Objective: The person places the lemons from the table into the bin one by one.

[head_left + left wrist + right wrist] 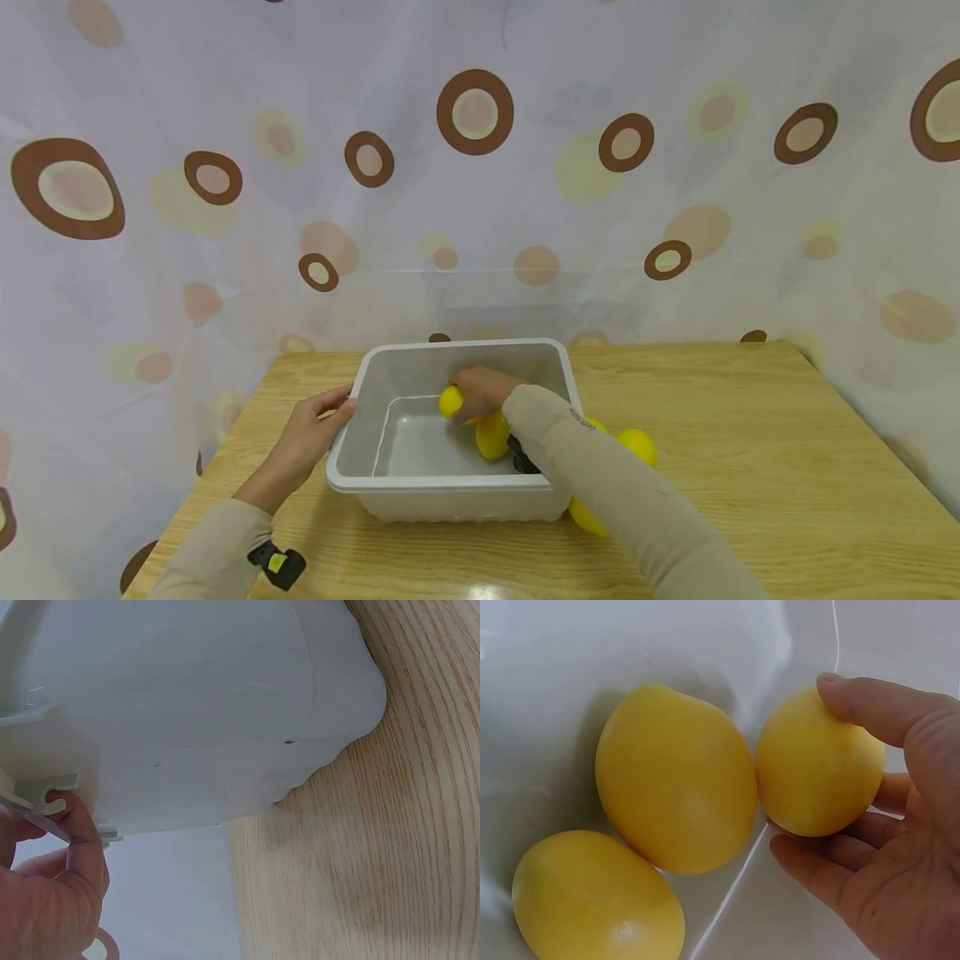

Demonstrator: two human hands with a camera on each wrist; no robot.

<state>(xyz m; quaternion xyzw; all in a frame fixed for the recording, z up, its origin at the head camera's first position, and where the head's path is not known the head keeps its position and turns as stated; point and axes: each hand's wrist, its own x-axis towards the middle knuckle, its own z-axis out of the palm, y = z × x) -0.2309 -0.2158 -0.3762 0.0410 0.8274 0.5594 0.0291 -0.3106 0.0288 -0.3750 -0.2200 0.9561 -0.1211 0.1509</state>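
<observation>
A white plastic bin [465,483] stands on the wooden table. My left hand [306,437] grips its left rim, thumb on top; the left wrist view shows the fingers [79,840] curled under the rim's edge. Inside the bin, my right hand [480,393] holds a lemon [821,761] between the thumb and the fingers below. A second, larger lemon [676,780] lies on the bin floor against the held one. Beside that sits a third lemon [596,896], cut off by the frame's lower edge.
More lemons, one [636,447] behind my right forearm and another [587,517] by the bin's front right corner, lie on the table [750,433] outside the bin. A patterned curtain [480,208] hangs behind the table. My right sleeve crosses the bin's right rim.
</observation>
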